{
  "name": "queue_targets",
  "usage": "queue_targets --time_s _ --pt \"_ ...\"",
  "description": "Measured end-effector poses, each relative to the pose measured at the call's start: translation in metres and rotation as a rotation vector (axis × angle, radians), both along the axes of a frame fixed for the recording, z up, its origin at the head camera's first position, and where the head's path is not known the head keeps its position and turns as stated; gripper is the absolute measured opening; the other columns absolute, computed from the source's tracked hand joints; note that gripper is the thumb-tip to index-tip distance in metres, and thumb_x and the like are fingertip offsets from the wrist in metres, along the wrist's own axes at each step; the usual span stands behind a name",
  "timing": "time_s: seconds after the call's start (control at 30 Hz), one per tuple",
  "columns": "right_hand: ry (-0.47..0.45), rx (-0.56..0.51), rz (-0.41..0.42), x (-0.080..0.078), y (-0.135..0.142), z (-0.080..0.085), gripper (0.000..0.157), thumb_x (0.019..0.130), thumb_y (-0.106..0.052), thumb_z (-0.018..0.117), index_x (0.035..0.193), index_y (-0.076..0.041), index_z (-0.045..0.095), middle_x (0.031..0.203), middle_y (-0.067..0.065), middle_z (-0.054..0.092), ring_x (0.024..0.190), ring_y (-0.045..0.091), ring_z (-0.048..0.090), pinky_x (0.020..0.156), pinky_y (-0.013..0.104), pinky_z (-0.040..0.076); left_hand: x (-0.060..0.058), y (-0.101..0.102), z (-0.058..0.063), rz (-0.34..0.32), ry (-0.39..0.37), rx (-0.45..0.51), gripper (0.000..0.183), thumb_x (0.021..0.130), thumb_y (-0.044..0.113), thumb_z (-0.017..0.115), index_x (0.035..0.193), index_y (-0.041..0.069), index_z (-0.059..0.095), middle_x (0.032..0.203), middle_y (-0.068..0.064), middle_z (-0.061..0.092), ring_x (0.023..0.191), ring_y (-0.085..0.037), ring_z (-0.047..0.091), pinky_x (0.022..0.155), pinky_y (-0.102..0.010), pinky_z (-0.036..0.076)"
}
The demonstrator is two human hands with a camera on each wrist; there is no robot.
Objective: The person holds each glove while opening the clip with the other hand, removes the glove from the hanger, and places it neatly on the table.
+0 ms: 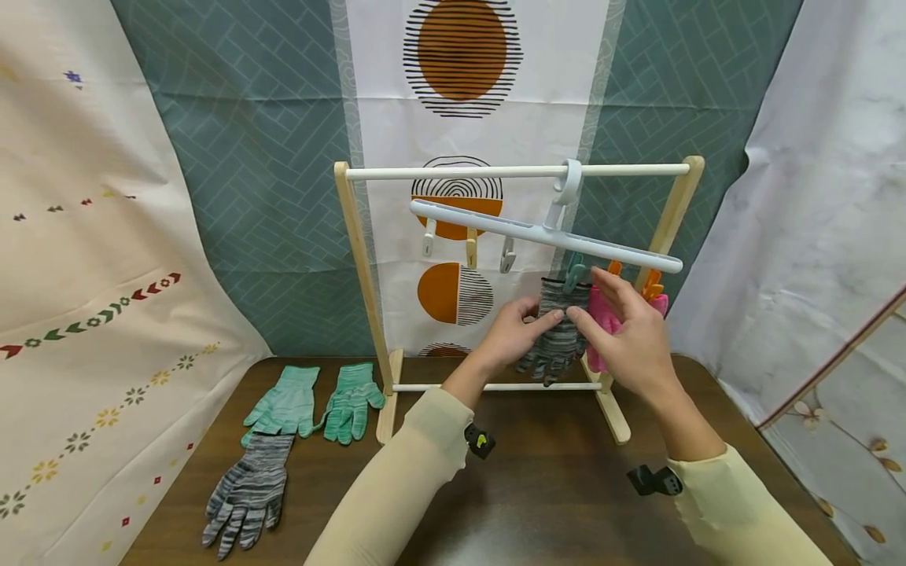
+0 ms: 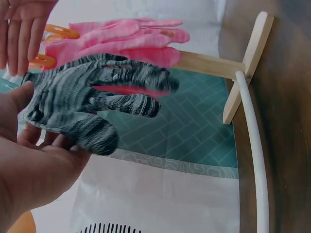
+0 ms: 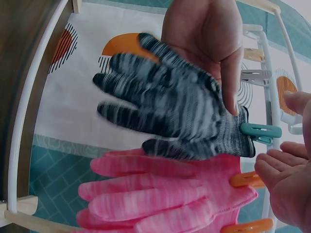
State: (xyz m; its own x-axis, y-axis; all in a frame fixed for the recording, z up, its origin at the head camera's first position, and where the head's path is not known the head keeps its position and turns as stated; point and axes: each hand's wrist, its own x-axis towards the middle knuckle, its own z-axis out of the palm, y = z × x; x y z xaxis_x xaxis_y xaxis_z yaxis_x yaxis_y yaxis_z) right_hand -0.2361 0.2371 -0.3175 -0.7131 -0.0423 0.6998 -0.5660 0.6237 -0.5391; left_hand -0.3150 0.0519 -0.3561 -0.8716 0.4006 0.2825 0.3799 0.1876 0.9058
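Grey striped glove: hanging from teal peg on white clip hanger, beside pink gloves. Your left hand is cupping it, fingers relaxed; your right hand is hovering alongside, fingers straight.

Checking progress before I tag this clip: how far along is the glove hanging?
Done: pink gloves hang from orange clips on the hanger.
In hand: grey glove already sits in the teal clip; left hand touches it, right hand is open beside the clip.
Left: two green gloves and one grey glove on the table; three clips hang bare.
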Motion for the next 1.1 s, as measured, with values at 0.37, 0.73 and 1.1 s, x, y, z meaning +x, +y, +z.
queue_targets --time_s 0.37,0.73,1.1 --pt "-0.074 -0.027 0.022 -0.004 -0.015 0.007 0.066 0.106 -0.030 0.069 0.160 -0.001 0.043 0.158 0.021 0.051 0.142 0.039 0.052 0.107 0.053 0.047 0.011 -0.011 0.008 -0.096 -0.053 0.122 0.029 0.109 0.030 0.064 0.122 0.006 0.073 0.103 -0.001 0.072 0.093 -0.012 0.062 0.083 -0.029 0.053" --pt "-0.094 -0.119 0.023 -0.011 -0.033 0.007 0.058 0.112 -0.030 0.056 0.159 0.002 0.043 0.148 0.026 0.058 0.137 0.038 0.057 0.109 0.052 0.047 0.015 -0.022 0.005 -0.130 -0.059 0.140 0.035 0.110 0.028 0.063 0.134 0.004 0.068 0.111 -0.004 0.075 0.102 -0.015 0.067 0.091 -0.032 0.057" --pt "-0.132 -0.216 -0.051 -0.017 -0.047 0.012 0.054 0.113 -0.035 0.053 0.153 0.002 0.053 0.141 0.021 0.065 0.124 0.031 0.065 0.106 0.053 0.051 0.022 -0.028 0.006 -0.140 -0.083 0.172 0.034 0.110 0.025 0.062 0.132 0.000 0.067 0.105 -0.008 0.076 0.089 -0.014 0.071 0.083 -0.031 0.060"
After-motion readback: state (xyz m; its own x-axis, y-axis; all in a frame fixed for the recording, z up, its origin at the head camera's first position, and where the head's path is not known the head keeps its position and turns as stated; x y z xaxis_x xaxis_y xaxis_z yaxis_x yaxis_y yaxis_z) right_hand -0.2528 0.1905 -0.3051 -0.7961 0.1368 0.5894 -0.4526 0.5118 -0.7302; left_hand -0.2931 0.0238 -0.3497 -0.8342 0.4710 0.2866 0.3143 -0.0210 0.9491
